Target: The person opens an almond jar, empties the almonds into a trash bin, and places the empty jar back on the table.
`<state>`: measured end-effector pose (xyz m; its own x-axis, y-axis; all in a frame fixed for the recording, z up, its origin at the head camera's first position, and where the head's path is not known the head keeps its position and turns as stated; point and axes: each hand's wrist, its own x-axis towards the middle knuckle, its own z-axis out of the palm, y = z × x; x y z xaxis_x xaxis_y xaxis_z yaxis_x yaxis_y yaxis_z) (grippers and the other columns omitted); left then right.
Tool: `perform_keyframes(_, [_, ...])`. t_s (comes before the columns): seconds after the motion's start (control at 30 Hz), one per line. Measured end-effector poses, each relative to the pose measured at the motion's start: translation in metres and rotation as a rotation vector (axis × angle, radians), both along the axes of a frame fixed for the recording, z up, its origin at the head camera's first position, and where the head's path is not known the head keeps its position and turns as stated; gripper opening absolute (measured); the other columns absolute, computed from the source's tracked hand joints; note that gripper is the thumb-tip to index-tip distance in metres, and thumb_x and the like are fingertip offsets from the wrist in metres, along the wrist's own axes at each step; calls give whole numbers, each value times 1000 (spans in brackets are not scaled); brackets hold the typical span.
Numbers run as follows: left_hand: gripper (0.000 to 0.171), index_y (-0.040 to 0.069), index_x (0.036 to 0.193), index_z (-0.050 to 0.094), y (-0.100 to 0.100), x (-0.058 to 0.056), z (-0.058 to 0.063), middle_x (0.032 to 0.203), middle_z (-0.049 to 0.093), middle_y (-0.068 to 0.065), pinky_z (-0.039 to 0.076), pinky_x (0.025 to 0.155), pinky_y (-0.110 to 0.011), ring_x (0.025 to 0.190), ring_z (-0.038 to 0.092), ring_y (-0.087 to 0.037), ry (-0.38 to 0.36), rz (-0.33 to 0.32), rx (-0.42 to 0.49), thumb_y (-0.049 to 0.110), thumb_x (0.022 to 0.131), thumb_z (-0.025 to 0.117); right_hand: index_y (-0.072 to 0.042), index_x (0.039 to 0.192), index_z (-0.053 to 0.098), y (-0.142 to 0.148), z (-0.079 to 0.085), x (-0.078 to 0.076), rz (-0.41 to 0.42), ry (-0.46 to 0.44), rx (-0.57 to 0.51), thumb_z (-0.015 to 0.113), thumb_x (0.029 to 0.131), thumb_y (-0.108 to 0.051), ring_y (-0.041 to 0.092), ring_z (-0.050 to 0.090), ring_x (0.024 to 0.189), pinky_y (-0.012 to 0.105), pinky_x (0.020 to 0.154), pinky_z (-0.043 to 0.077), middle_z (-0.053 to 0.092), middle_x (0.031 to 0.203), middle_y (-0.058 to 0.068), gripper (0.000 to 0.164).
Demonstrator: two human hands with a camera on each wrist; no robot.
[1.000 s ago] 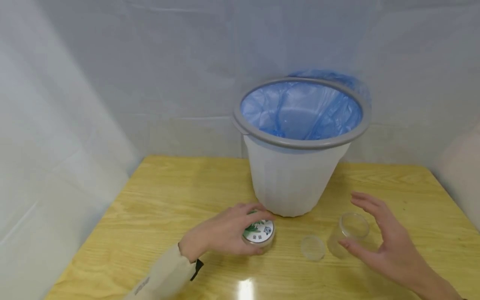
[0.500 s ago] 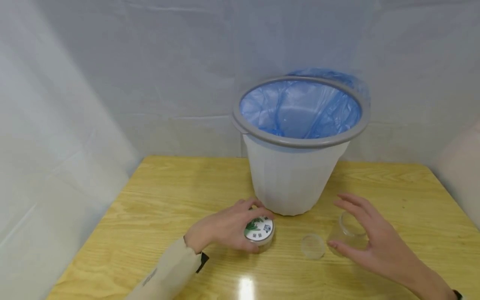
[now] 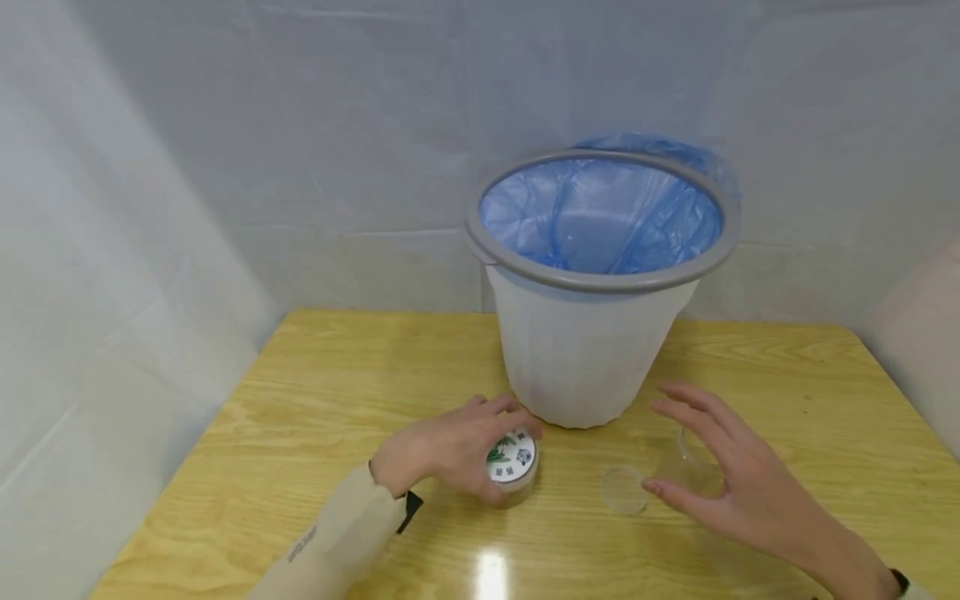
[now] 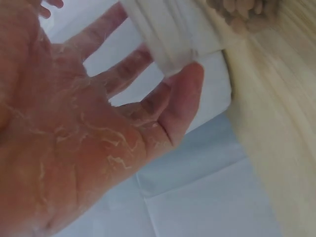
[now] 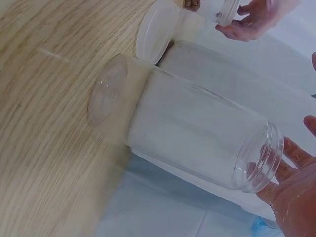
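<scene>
My left hand (image 3: 450, 450) grips the top of a clear jar (image 3: 519, 492) whose white lid label (image 3: 517, 454) has green leaves and dark print. In the left wrist view, thumb and fingers are at the jar's clear upper rim (image 4: 168, 37), and brown nut-like pieces (image 4: 242, 10) show low inside. On the right, my right hand (image 3: 757, 487) curves loosely around an empty clear jar (image 5: 192, 123), mostly hidden by it in the head view. The right wrist view shows this jar upright, fingers right at its open threaded mouth. Between the jars lies a translucent round lid (image 3: 624, 490).
A white bin (image 3: 581, 350) with a grey rim and blue liner bag (image 3: 600, 217) stands behind the jars. Everything sits on a wooden table (image 3: 360, 367), with pale sheeting (image 3: 360, 167) hung behind and at the left.
My right hand has moved left and closer around the empty jar. The labelled jar has shifted slightly left with my left hand. The lid stays in place.
</scene>
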<state>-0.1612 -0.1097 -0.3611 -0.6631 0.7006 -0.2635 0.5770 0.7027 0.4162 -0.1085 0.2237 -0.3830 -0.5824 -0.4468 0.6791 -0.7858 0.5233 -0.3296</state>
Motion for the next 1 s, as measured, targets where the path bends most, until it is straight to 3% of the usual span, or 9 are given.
perform_keyframes(0.37, [75, 24, 142, 54, -10, 1, -3, 137, 49, 0, 47, 88, -32, 110, 48, -18, 41, 34, 145, 27, 73, 83, -7, 141, 59, -1, 0, -1, 3, -6, 1, 67, 92, -59, 5, 47, 138, 8, 113, 31, 56, 143, 13, 72])
perform_keyframes(0.57, [78, 24, 143, 51, -13, 6, -3, 137, 47, -4, 52, 88, -29, 110, 52, -16, 99, 63, 270, 29, 71, 84, -6, 139, 61, -2, 1, 0, -7, 25, 9, 63, 93, -62, 10, 50, 135, 9, 114, 31, 57, 141, 13, 72])
perform_keyframes(0.83, [75, 29, 140, 52, -13, 9, -6, 136, 45, 2, 56, 87, -30, 110, 55, -14, 137, 91, 469, 32, 73, 87, -5, 135, 63, -5, 2, 1, 8, 67, 13, 62, 93, -62, 5, 49, 134, 10, 114, 32, 60, 137, 15, 71])
perform_keyframes(1.0, [77, 21, 141, 51, -11, 12, -9, 138, 46, -1, 59, 82, -25, 115, 56, -19, 89, 110, 590, 25, 73, 89, -3, 133, 64, -10, 5, 1, 38, 86, 13, 63, 93, -60, 14, 55, 127, 11, 113, 33, 60, 135, 15, 69])
